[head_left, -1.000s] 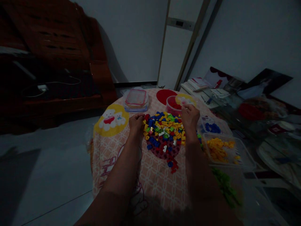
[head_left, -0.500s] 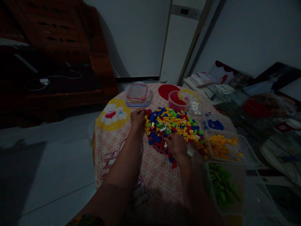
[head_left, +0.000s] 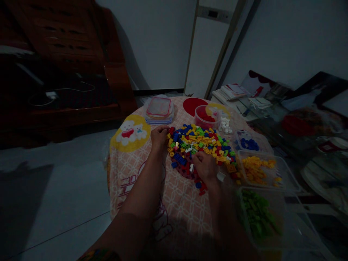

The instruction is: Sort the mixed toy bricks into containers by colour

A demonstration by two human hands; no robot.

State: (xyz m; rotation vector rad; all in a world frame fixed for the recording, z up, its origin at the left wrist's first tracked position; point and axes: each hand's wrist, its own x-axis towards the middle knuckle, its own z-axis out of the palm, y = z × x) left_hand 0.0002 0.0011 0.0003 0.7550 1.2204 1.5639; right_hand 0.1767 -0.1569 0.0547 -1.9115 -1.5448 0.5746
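Observation:
A heap of mixed toy building bricks in yellow, blue, red, green and white lies on the patterned tablecloth. At the heap's left edge is my left hand, fingers curled together beside a red brick; what they hold, if anything, is too dark and small to make out. My right hand rests over the front of the pile with thumb and fingers bent in a pinch, and its fingertips hide whatever is between them. Close to it lie a white brick and a blue round piece.
Clear boxes at the right hold blue bricks, yellow bricks and green bricks. Behind the heap stand a round tub with red bricks, a small pile of white bricks and stacked lidded containers.
My right hand has shifted slightly up and to the right over the pile, showing more of the white brick beside it. My left hand has stayed nearly where it was.

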